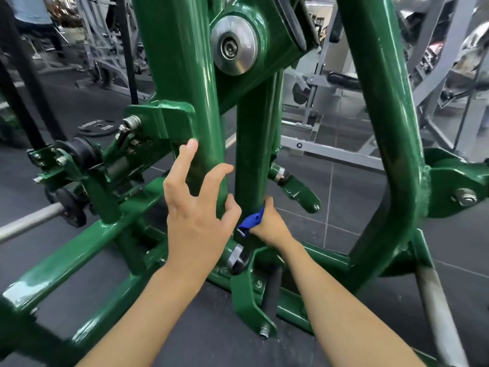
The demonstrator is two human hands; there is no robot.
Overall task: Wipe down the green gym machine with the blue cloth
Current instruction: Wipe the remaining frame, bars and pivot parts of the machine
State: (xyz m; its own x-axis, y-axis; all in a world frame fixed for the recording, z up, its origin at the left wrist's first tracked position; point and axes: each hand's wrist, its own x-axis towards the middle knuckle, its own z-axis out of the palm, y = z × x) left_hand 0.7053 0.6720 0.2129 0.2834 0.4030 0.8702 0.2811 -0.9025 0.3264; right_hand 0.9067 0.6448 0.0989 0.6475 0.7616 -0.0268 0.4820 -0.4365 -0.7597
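Gripping a small, crumpled blue cloth [252,220], the right hand [271,227] curls its fingers round the bunched fabric and presses it against the foot of the middle upright [254,144] of the glossy, dark green gym machine [174,62]; only a short fold of cloth shows beside the thumb, the rest being hidden in the fist. The left hand [195,215] holds nothing; its fingers are spread wide and lightly bent in front of the left upright [185,83], the thumb close to the cloth, though I cannot tell whether any fingertip touches the paint. The machine's thick painted steel tubes shine with bright streaks of reflected light; a round silver pivot cap [234,47] sits high between the uprights, and a knurled metal knob [235,256] sits just below the right hand at the base. The frame stands on a dark rubber floor [370,207]; a black weight plate [98,127] lies flat on it at the left, and grey machine frames [325,152] stand behind.
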